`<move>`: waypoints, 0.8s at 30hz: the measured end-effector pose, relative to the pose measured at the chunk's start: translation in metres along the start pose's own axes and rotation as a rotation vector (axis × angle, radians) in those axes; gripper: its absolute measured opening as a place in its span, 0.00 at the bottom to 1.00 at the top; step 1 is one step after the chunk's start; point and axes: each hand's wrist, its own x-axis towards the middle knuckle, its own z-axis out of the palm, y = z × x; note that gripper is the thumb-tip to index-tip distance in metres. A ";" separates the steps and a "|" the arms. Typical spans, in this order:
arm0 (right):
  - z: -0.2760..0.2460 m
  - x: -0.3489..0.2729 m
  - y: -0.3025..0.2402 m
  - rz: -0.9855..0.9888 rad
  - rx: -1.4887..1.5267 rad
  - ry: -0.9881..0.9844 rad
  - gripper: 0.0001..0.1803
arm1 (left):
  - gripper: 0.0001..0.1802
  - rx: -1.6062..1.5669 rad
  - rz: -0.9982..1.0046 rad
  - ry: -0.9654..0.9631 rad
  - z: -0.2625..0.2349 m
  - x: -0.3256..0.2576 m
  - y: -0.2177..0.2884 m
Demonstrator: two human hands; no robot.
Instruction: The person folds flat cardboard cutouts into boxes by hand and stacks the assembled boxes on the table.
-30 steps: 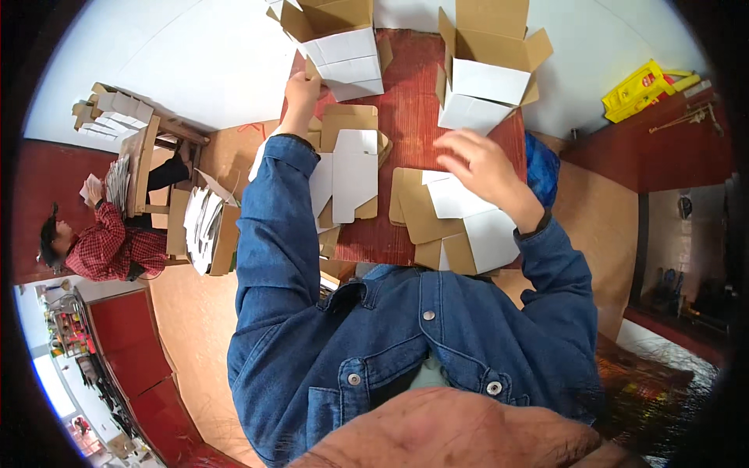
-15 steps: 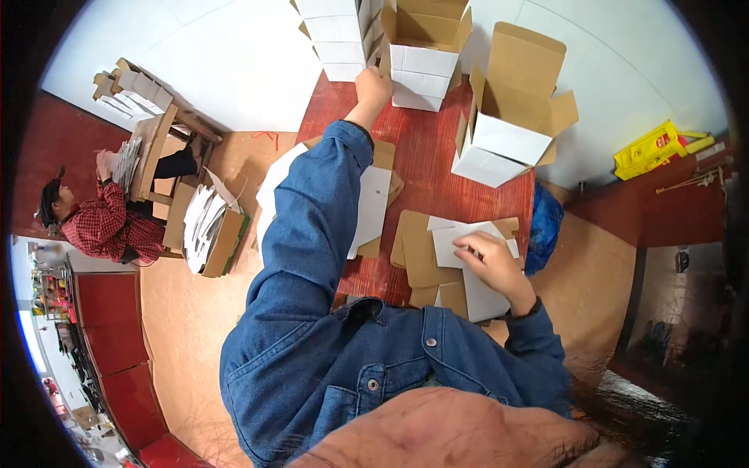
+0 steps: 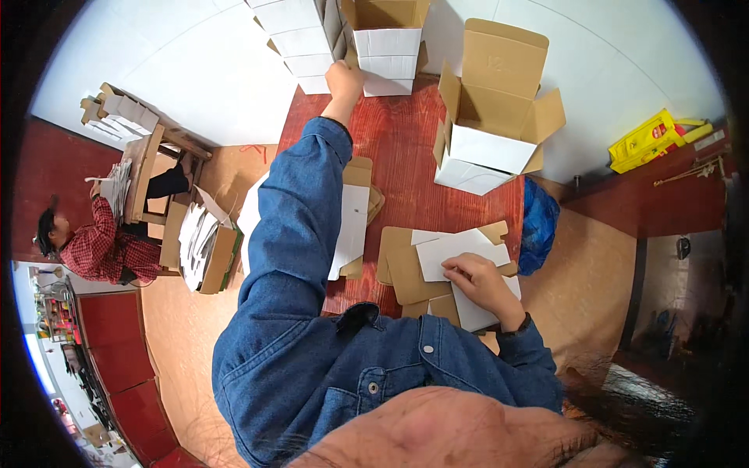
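Observation:
My left hand (image 3: pixel 344 79) reaches across the red table (image 3: pixel 398 140) to its far end, fingers curled. It is up against the gap between a stack of white boxes (image 3: pixel 304 39) and a second stack of open boxes (image 3: pixel 388 53). What its fingers grip is hidden. My right hand (image 3: pixel 485 287) rests over flat white-and-brown cardboard pieces (image 3: pixel 456 253) near the table's front right, fingers loosely bent and slightly apart. More flat cardboard (image 3: pixel 353 222) lies by my left sleeve, partly covered by it. An open white box (image 3: pixel 493 144) with brown insides stands at the right.
A blue plastic bag (image 3: pixel 540 226) hangs at the table's right edge. To the left, a person in a checked shirt (image 3: pixel 101 242) sits by a wooden table (image 3: pixel 148 168); a carton (image 3: pixel 212 269) of white pieces stands between us. A yellow container (image 3: pixel 641 144) lies far right.
The view has shifted, so the boxes and table appear farther left. My left hand stays by the stacks. My right hand's fingers have drawn closer together over the cardboard.

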 end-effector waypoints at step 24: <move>-0.014 -0.014 -0.010 0.074 0.011 0.038 0.07 | 0.16 -0.146 0.666 0.122 -0.063 -0.012 0.076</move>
